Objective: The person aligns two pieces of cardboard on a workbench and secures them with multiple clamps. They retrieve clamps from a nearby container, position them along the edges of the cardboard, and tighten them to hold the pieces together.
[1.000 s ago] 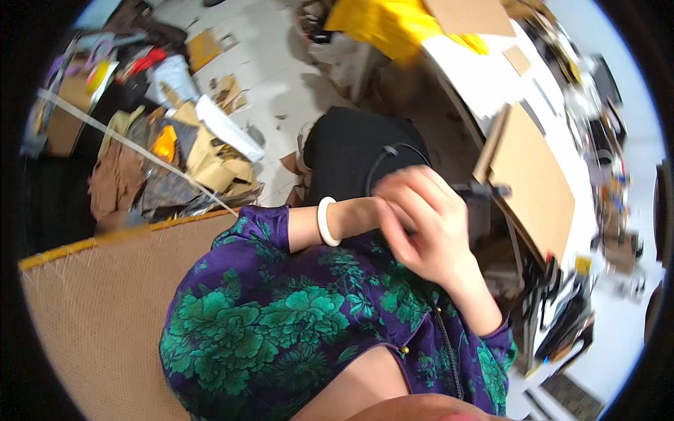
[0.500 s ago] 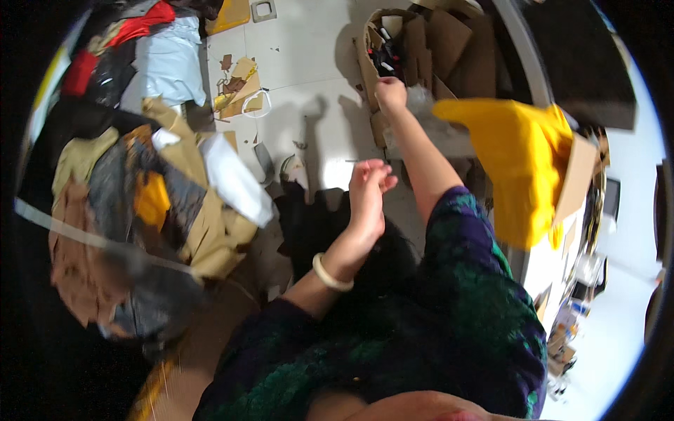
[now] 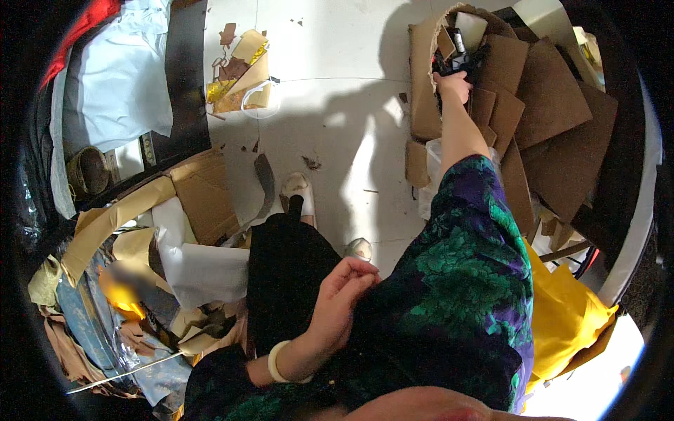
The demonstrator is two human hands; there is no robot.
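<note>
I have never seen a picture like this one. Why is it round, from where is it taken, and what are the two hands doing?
The camera sits on a person's head and looks down through a fisheye lens, so edges bend. The right hand reaches far out into a pile of brown cardboard sheets and touches a dark object there; whether it grips it is unclear. The left hand, with a pale bangle on the wrist, rests loosely curled at the black skirt, holding nothing visible. Paper and cardboard scraps lie on the white floor.
</note>
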